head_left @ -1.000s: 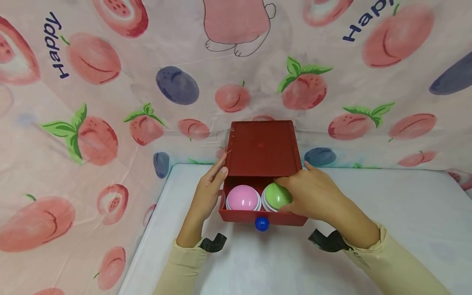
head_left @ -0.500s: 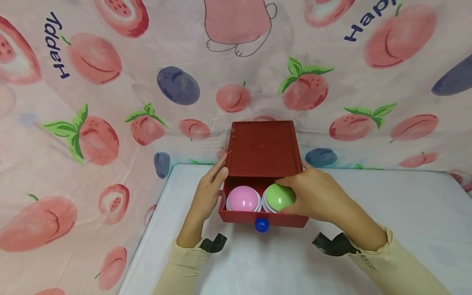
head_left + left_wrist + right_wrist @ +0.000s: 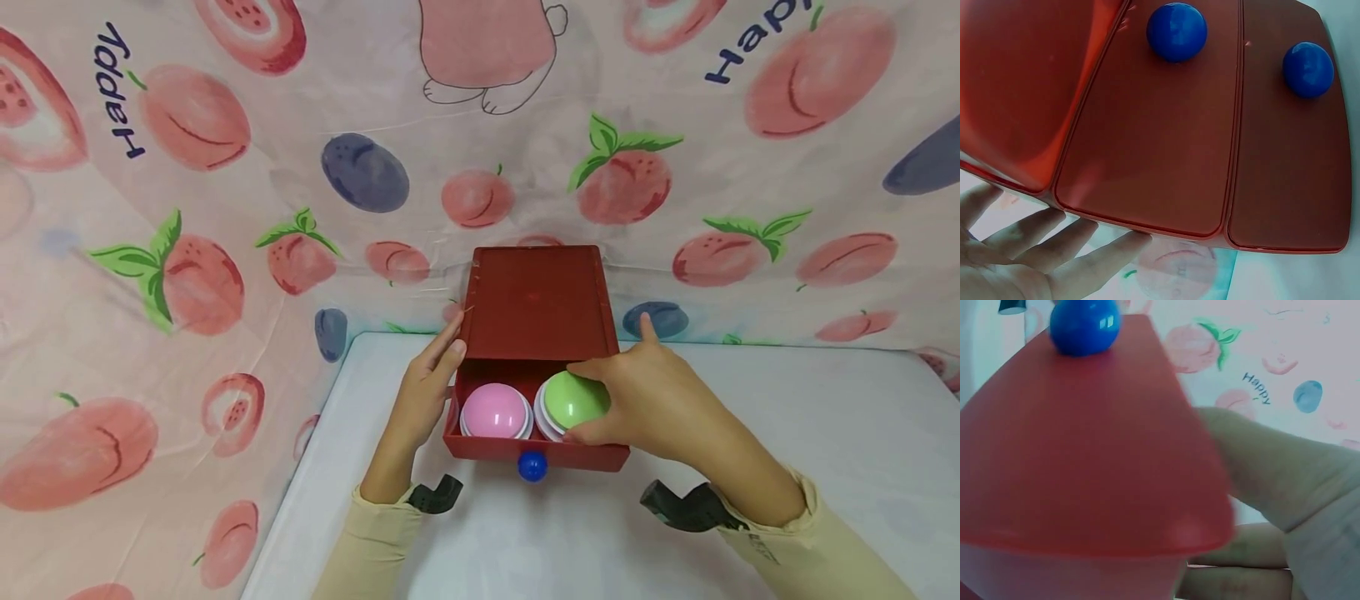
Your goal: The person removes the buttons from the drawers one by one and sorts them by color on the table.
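Observation:
A red drawer cabinet (image 3: 536, 304) stands at the back of the table with its top drawer (image 3: 487, 448) pulled out by its blue knob (image 3: 532, 467) side. Inside sit a round container with a pink dome (image 3: 495, 410) and, on the right, another with a green dome (image 3: 576, 400), both white-rimmed. My right hand (image 3: 660, 400) holds the green-domed container between thumb and fingers, and that container leans slightly. My left hand (image 3: 423, 392) lies along the cabinet's left side, its fingers (image 3: 1094, 262) extended in the left wrist view.
Below the open drawer, two closed drawer fronts (image 3: 1154, 137) with blue knobs show in the left wrist view. A white table (image 3: 525, 542) spreads around the cabinet, and a fruit-printed cloth (image 3: 405, 83) hangs behind and at the left.
The open drawer has come slightly farther toward me. My right hand has shifted a little right, with the green-domed container tilting slightly. My left hand has stayed put.

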A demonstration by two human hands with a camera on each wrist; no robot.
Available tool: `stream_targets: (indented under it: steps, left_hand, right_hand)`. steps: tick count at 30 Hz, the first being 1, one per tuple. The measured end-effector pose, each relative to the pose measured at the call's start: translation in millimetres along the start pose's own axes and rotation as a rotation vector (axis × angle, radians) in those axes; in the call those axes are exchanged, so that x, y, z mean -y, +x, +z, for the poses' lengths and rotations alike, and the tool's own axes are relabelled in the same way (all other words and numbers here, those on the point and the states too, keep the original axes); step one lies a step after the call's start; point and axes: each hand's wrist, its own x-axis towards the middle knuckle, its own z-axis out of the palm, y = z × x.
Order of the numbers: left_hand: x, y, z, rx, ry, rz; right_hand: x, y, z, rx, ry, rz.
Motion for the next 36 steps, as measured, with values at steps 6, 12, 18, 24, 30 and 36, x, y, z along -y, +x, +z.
stream_targets:
  steps: [6,12,18,24,30,36]
  left_hand:
    - [-0.2,-0.2,1.3,-0.013,0.025,-0.009]
    - [1.7,-0.3,0.4,-0.015,0.029,-0.002]
    - [2.1,-0.1,0.5,-0.013,0.025,0.005]
    - [0.3,0.4,1.0,-0.004,0.018,0.011]
    - [0.1,-0.2,0.3,-0.018,0.011,0.007]
    - [2.7,0.3,1.4,-0.011,0.022,0.009]
  right_hand:
    - [6,-8,-11,-0.067,0.006,0.003]
    - [8,-11,-20,-0.08,0.078,0.041]
    - [6,-17,-31,-0.134,0.073,0.086]
    - [-2,-21,-34,-0.216,0.043,0.098]
    - [-13,-25,-38,-0.201,0.036,0.162]
    - [-26,-29,-39,-0.193,-0.003,0.209]
